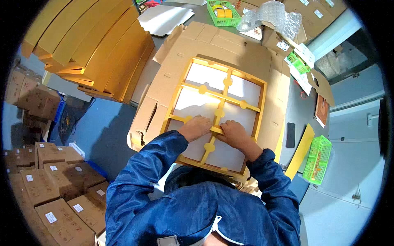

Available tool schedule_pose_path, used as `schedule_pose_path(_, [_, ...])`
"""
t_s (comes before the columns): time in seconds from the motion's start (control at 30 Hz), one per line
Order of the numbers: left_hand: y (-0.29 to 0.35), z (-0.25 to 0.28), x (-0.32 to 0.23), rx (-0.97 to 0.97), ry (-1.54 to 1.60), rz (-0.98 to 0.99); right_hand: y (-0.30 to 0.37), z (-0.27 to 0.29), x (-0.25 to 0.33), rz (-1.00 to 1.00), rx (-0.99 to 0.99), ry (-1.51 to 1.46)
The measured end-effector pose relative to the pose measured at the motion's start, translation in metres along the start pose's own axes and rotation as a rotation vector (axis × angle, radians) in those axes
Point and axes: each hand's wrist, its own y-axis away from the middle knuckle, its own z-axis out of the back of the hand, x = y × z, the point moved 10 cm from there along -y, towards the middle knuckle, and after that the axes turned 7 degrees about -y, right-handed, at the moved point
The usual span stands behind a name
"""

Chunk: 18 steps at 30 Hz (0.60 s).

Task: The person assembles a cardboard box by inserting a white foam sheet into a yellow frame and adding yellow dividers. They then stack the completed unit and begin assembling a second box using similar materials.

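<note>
A yellow rectangular frame [262, 107] with a white backing panel [193, 105] lies on flat brown cardboard [217, 43] in front of me. Yellow divider strips with rounded lobes split it into compartments; a lengthwise strip [209, 146] runs down its middle. A lower crosswise strip [216, 130] shows between my hands, where it meets the lengthwise one. My left hand [197, 128] is closed over this crosswise strip left of the crossing. On the other side my right hand [234, 133] has its fingers curled on the same strip. My hands partly cover it.
Orange-yellow panels [102, 53] are stacked at left. Cartons [65, 180] stand below them. Behind the cardboard are a green basket [230, 20] with yellow tape and bubble wrap [273, 17]. On the right lie a black rectangular object [290, 135], a yellow strip [299, 151] and another green basket [318, 158].
</note>
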Motion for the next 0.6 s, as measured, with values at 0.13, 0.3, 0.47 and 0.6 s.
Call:
schedule_pose_path(0.13, [0.009, 0.019, -0.008, -0.192, -0.032, 0.071, -0.006, -0.020, 0.000, -0.078, 0.243, -0.003])
schedule_pose_path(0.3, [0.035, 0.028, -0.039, -0.288, -0.094, 0.607, -0.010, -0.027, -0.012, -0.049, 0.198, -0.004])
schedule_pose_path(0.47, [0.026, -0.029, -0.032, -0.381, -0.180, 0.751, -0.012, -0.037, -0.025, -0.046, 0.225, -0.165])
schedule_pose_path(0.6, [0.048, -0.035, -0.018, -0.471, 0.014, 0.897, -0.011, -0.037, -0.025, -0.128, 0.320, -0.343])
